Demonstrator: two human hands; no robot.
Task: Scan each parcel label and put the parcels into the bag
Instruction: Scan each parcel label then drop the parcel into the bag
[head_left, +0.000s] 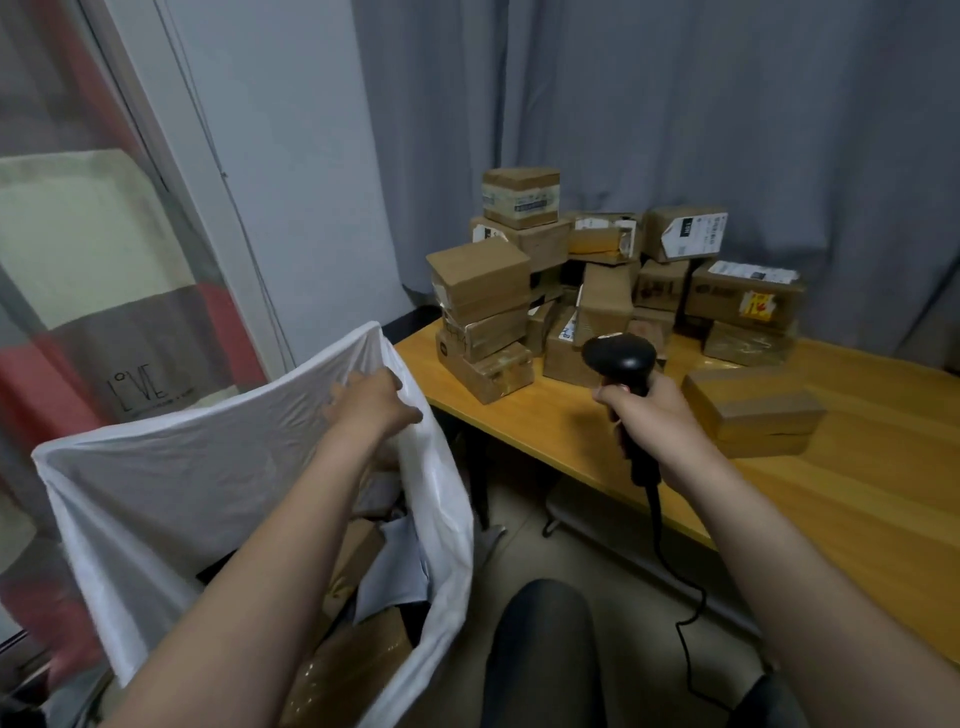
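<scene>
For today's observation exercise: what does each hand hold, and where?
Right hand grips the scanner by its handle; left hand holds the white bag at its rim.

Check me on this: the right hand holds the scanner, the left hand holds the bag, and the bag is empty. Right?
Not quite. The bag is not empty: the head view shows parcels already inside it. The rest stands: the right hand holds the scanner and the left hand holds the bag.
</scene>
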